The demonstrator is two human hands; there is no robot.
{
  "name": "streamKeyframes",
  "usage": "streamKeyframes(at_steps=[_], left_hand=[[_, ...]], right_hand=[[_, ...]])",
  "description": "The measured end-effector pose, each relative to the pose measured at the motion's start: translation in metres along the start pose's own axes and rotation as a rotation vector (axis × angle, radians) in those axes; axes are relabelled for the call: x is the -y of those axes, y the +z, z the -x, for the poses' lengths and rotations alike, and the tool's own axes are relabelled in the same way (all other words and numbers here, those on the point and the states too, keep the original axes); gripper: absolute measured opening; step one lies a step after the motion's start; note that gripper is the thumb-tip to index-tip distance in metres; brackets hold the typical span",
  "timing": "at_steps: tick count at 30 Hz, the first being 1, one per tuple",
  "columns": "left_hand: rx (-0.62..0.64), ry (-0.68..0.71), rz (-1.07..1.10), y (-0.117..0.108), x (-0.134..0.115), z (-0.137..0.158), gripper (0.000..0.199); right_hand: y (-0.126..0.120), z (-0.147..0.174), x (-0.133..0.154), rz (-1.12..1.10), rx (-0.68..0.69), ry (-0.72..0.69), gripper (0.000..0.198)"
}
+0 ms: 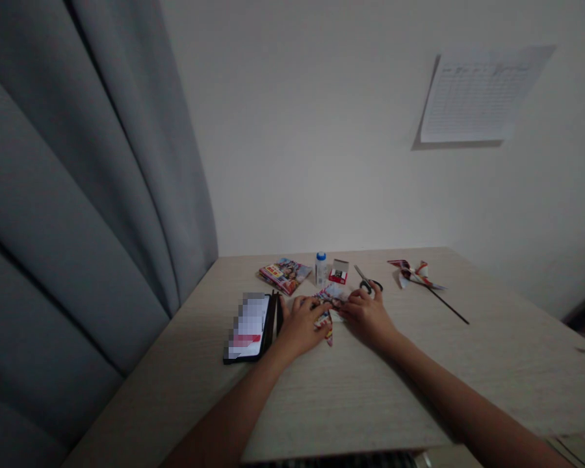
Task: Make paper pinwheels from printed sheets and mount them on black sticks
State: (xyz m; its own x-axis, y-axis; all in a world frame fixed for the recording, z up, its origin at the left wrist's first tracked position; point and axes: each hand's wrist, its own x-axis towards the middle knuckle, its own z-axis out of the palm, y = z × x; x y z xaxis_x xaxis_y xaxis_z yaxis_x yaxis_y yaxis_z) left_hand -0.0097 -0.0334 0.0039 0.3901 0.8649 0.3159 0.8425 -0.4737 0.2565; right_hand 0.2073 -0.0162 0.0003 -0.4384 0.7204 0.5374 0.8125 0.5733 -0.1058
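Colourful printed paper (323, 320), folded or cut into a pointed shape, lies on the table between my two hands. My left hand (299, 325) reaches over its left side, thumb and fingers gripping it. My right hand (368, 315) has its fingertips closed on the paper's right edge; what exactly lies under them is hidden. Just beyond the right hand is a pair of scissors (365, 282), blades pointing away. A finished paper pinwheel (409, 273) on a thin dark stick (448, 307) rests to the right.
A phone (248, 330) with a lit, partly blurred screen lies left of my left hand, beside dark sticks (272, 318). Behind are magazines (283, 275), a clear bottle with a blue cap (320, 270) and a small red box (338, 275). A curtain (141, 162) hangs at left.
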Motion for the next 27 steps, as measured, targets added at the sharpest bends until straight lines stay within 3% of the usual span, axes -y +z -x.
streamKeyframes(at_steps=[15, 27], left_hand=[[0.003, 0.02, -0.036, 0.003, 0.001, 0.0, 0.037], [0.022, -0.002, -0.031, 0.001, -0.001, 0.0, 0.036]], right_hand=[[0.008, 0.002, -0.002, 0.01, -0.016, 0.031, 0.016], [-0.013, 0.001, 0.0, -0.073, 0.08, 0.01, 0.019]])
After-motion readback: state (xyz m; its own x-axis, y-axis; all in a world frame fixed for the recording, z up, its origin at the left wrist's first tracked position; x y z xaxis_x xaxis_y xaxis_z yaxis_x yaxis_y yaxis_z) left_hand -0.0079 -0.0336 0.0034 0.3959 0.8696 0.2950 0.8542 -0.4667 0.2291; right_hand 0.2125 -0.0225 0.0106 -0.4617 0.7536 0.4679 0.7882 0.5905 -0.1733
